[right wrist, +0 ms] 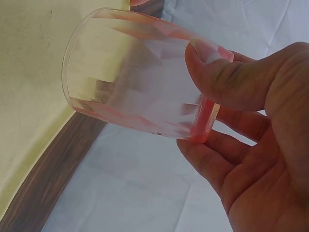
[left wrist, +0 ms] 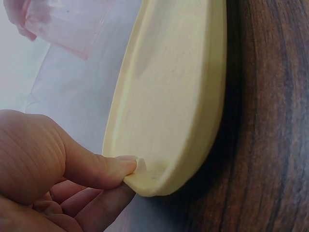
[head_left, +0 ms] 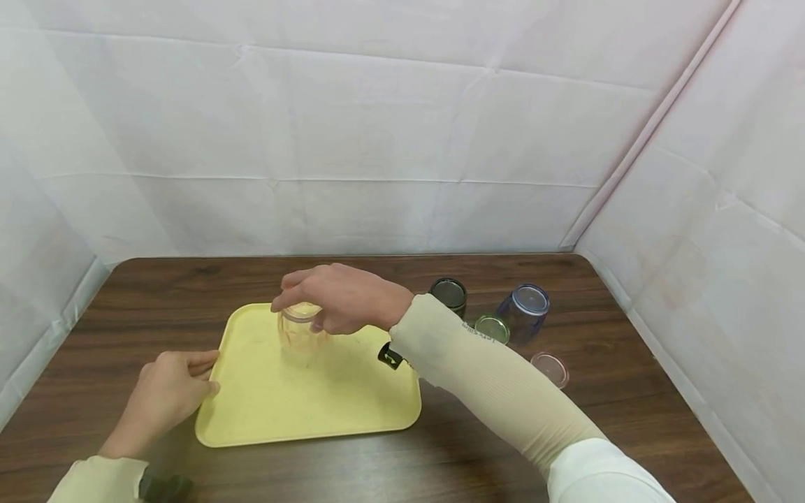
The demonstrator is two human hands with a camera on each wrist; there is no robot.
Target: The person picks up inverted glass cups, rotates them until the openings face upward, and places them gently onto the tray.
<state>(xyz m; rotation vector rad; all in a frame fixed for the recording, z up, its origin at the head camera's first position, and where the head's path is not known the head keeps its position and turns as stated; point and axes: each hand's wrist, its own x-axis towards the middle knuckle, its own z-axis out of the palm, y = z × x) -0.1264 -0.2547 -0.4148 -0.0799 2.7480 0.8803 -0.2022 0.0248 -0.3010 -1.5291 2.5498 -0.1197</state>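
A yellow tray [head_left: 302, 412] lies on the dark wooden table. My left hand [head_left: 166, 391] pinches its left edge, thumb on the inner side of the rim and fingers outside, as the left wrist view shows. My right hand [head_left: 349, 297] holds a clear pink-tinted glass tumbler [right wrist: 140, 77] over the tray. The tumbler is upside down: thumb and fingertips grip it around its thick base, and its wide mouth faces the tray.
To the right of the tray, partly behind the right sleeve, stand a dark glass [head_left: 449, 293], a blue glass [head_left: 530, 302] and a green-rimmed glass [head_left: 492, 328]. Nearer lies a round pink-rimmed glass piece [head_left: 550, 369]. White sheeting [head_left: 377, 140] walls the table's back and sides.
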